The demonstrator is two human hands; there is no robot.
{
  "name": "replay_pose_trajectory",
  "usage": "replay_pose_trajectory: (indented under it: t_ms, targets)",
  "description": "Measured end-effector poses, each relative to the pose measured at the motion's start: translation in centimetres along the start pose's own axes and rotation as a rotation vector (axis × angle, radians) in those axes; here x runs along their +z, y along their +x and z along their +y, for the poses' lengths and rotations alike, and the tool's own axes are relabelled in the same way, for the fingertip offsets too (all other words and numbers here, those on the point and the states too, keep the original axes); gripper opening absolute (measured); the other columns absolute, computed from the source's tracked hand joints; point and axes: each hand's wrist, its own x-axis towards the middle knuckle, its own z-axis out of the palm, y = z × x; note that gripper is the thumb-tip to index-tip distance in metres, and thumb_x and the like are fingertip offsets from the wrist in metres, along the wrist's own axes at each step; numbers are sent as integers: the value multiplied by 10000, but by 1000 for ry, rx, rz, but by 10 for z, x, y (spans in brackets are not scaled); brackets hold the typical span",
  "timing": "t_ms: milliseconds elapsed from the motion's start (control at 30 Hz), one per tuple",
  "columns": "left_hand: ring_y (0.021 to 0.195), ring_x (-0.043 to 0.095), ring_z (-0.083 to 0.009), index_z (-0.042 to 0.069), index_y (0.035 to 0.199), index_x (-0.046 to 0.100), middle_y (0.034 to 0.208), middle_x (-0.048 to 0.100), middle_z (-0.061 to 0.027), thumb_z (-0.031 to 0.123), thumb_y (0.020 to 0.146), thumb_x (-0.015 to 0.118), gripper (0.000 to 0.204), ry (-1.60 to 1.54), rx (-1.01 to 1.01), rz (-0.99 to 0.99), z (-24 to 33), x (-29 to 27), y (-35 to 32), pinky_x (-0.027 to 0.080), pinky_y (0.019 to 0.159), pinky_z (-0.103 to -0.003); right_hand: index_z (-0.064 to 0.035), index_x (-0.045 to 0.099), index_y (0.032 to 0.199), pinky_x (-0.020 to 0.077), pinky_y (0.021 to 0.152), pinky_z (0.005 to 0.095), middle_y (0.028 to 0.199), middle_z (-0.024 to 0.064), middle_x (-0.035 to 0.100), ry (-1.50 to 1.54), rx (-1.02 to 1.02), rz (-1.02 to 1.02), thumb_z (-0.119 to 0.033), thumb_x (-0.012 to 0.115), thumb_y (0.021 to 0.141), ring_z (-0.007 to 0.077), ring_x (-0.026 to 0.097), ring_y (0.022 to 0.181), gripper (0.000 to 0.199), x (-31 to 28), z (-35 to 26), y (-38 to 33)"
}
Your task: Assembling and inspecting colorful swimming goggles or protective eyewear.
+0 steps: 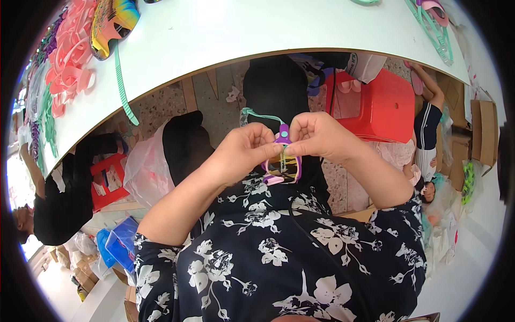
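My left hand (244, 150) and my right hand (316, 134) meet in front of my chest, both pinching a small pair of purple-framed sunglasses (282, 165) with mirrored lenses. A teal temple arm (260, 115) sticks out from behind my left fingers toward the upper left. The purple hinge end sits between my two thumbs. My fingers hide the upper part of the frame.
A white table (241, 32) curves above, with a pile of pink frames (67, 64), a rainbow-mirrored pair of sunglasses (110, 24) and teal temple arms (432, 27). A red stool (383, 107) stands below it. Other people sit at left (59, 198) and right (426, 134).
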Motion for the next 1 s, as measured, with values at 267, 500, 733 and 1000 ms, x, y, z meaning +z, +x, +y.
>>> replay_pose_trajectory:
  t_ms: [267,500,733,1000]
  targets:
    - [676,544,-34,21,958,611,783,620,9,168,964,685,165,288,241,292,-15,10,-12,438,575,-188,-73,673,1228,434,623,222,896,-11,512,-605,-540,611,-83,845,756,68,477,695,503,68,34,-40]
    - [744,583,-58,-2,985,620,824,640,-8,126,963,680,143,-50,207,329,-41,14,-40,480,671,-211,26,612,1312,448,684,191,928,-13,470,-349,-518,531,8,807,792,46,495,760,555,79,52,-35]
    - [726,599,-67,-17,981,618,835,653,-25,115,969,672,144,-139,280,438,-56,30,-47,500,661,-207,54,587,1327,543,841,245,1027,31,558,-207,-464,458,56,762,828,123,644,979,529,82,58,-29]
    - [813,628,-91,-12,1083,628,912,673,-37,75,967,649,146,-161,193,404,-54,22,-50,520,743,-232,61,598,1311,548,842,270,1013,28,562,34,-485,470,24,789,814,130,650,962,534,71,68,-14]
